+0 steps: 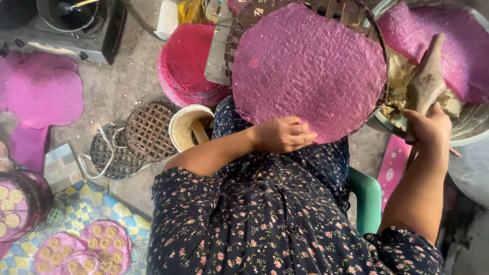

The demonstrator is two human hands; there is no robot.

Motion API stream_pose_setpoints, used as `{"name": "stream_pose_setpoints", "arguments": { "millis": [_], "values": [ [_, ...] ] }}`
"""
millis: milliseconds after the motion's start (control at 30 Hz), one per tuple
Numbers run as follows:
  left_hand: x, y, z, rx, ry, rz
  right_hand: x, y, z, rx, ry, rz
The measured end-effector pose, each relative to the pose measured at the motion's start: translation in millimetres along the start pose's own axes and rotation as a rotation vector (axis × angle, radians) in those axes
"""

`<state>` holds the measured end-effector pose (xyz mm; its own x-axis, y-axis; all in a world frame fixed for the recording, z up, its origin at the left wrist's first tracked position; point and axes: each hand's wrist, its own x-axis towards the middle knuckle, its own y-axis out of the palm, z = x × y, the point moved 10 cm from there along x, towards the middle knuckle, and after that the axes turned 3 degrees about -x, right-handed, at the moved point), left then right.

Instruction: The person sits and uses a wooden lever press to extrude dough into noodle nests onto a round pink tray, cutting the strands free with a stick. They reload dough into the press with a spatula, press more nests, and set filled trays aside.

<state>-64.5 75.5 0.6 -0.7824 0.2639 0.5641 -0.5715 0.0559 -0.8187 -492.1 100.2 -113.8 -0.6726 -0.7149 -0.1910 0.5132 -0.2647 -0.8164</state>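
Left hand (283, 134) rests curled on the near edge of a round pink sheet (305, 71), fingers bent over the rim and pinning it to the lap; the grip looks loose. The sheet lies flat over a woven round tray (351, 12), only the tray's far lattice showing. Surface is textured with a mesh pattern, thin, edge slightly ragged. Judged light, pliable and prone to tearing: best held at the rim with a flat palm, or moved by lifting the tray under it.

Right hand (427, 127) is closed around the handle of a wooden paddle (427, 76), whose blade sits in pale filling (400, 81) inside a metal basin (471, 130). Filling looks dense and sticky. Another pink sheet (438, 35) drapes in the basin.
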Motion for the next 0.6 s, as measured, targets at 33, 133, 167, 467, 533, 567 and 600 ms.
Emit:
{"name": "stream_pose_setpoints", "arguments": {
  "millis": [33, 133, 167, 467, 533, 567, 600],
  "values": [
    [0.6, 5.5, 3.3, -0.075, -0.024, 0.068, -6.1, -5.0, 0.5, 0.115, 0.011, -0.007],
    [-6.8, 9.5, 10.3, -0.304, -0.133, 0.169, -31.4, -16.6, 9.7, 0.494, 0.035, 0.051],
    [-11.8, 4.0, 15.9, -0.382, -0.193, 0.128, -43.0, -25.8, 20.8, 0.546, -0.028, 0.056],
    [-86.0, 32.5, 114.6, -0.039, -0.860, 0.404, -141.1, -75.0, 122.1, 0.878, -0.164, 0.111],
    [-93.0, 31.9, 120.1, -0.046, -0.871, 0.389, -156.7, -77.2, 130.4, 0.902, -0.118, 0.116],
    [-95.8, 31.4, 121.3, -0.052, -0.877, 0.383, -164.3, -78.2, 139.5, 0.891, -0.167, 0.140],
    [-97.0, 30.4, 122.4, -0.049, -0.875, 0.378, -170.7, -79.5, 147.5, 0.880, -0.216, 0.164]
  ]
}}
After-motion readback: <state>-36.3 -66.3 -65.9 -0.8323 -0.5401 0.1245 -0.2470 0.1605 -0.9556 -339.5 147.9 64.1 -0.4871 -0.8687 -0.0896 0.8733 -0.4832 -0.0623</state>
